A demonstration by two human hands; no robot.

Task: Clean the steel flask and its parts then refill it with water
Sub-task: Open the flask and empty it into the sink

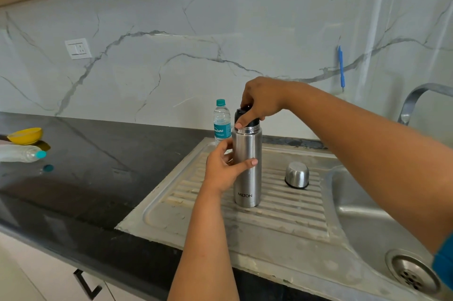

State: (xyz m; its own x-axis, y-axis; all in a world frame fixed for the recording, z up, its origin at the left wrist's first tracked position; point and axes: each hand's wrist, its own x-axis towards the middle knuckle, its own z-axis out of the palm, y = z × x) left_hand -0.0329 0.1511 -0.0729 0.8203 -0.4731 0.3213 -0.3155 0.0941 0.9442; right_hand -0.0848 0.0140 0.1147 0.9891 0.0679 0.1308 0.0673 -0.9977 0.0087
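the steel flask stands upright on the ribbed drainboard of the sink, roughly in the middle of it, "milton" printed low on its side. the left hand is wrapped around the body about halfway up, thumb across the front and fingers curled round the back, so it's a firm grasp. forearm comes up from the bottom of the frame.

the right hand is reaching in from the right and down over the top, fingers pinched around the black stopper that sits in the flask's mouth, with the thumb pressing at the neck rim. wrist is bent downward, arm stretched across the sink bowl.

the flask's steel cup lid is off, sitting upside down on the drainboard just to the right of the flask, not touching it. can't tell if there's anything inside the flask.

right behind the flask there's a small plastic water bottle with a teal cap, upright, looks partly full. over on the black counter to the far left a second plastic bottle lies on its side, next to a yellow bowl.
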